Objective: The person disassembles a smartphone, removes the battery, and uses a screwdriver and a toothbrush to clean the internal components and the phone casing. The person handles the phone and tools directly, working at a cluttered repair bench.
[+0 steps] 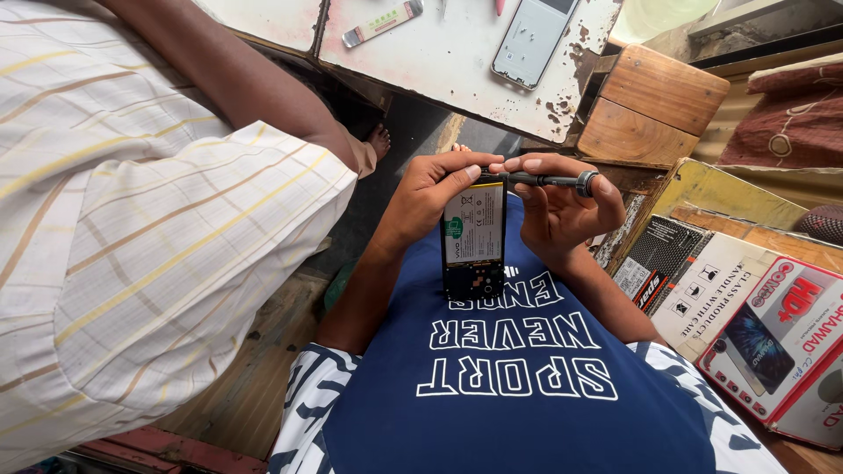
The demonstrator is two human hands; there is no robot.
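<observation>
Against the wearer's dark blue shirt, an opened smartphone point(473, 241) stands upright (back cover off, battery showing). The left hand point(421, 200) wraps its top left edge, grip closed on it. The right hand point(562, 206) pinches a slim screwdriver point(546, 181), lying level, tip at the phone's top. Beyond, a phone back cover point(533, 37) lies on the white bench point(457, 61).

I note white worktable point(457, 53) at top of view — paint chipped, rust-brown patches along edge. Beside it wooden stool point(654, 101), plain planks, seat bare. Floor below dark, with wooden boards point(255, 351) at lower left. Stacked cardboard boxes point(746, 307) at one side, printed red and white. Dark red cloth point(790, 114) at far corner. Light — soft, even daylight, no hard shadows.
</observation>
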